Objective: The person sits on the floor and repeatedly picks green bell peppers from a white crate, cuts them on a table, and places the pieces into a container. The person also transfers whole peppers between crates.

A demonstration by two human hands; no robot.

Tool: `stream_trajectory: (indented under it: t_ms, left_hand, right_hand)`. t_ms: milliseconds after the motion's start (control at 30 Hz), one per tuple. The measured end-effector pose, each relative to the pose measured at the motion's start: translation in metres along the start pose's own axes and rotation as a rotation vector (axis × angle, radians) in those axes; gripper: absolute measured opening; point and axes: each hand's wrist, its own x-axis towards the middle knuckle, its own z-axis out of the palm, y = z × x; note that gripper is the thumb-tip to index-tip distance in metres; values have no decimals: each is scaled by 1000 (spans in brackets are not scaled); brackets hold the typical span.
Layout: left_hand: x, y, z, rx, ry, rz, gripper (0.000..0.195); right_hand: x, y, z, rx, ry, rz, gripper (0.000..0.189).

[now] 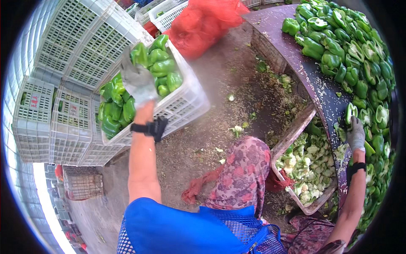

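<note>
My left hand [138,74], in a pale work glove and blurred, reaches over a white plastic crate [187,103] of whole green bell peppers [163,66]. Its fingers lie beside a pepper at the back of the crate; whether they grip it cannot be told. On the right, my gloved right hand [356,135] has its fingertips on a cut pepper half [351,111] showing its pale inside. That hand is at the edge of a large heap of green peppers [352,76], some cut open, on a dark table [312,68].
A tub [304,208] of pepper cores and scraps stands beside my knee, under the table's edge. Stacked white crates [73,104] rise at the left. A red mesh sack [203,27] lies beyond the pepper crate. Seeds and scraps litter the floor [203,149].
</note>
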Motion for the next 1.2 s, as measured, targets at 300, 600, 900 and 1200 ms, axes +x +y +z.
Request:
stream_trajectory:
  t_ms: [300,600,900,1200]
  left_hand:
    - [15,-93,45,370,-863,-174,78]
    - [-111,185,-38,-1081,-753,-138,62]
    - [-221,348,-54,-1661,-1219,-947,95]
    - [-272,339,-51,-1572,-1380,-963,73]
  right_hand:
    - [22,-19,5,-95,43,322,64]
    - [-76,-129,-93,1067,200,144,44]
    - [-188,-260,-169,619,205,-294,57]
    - [-181,-240,-134,1419,-548,-114,57]
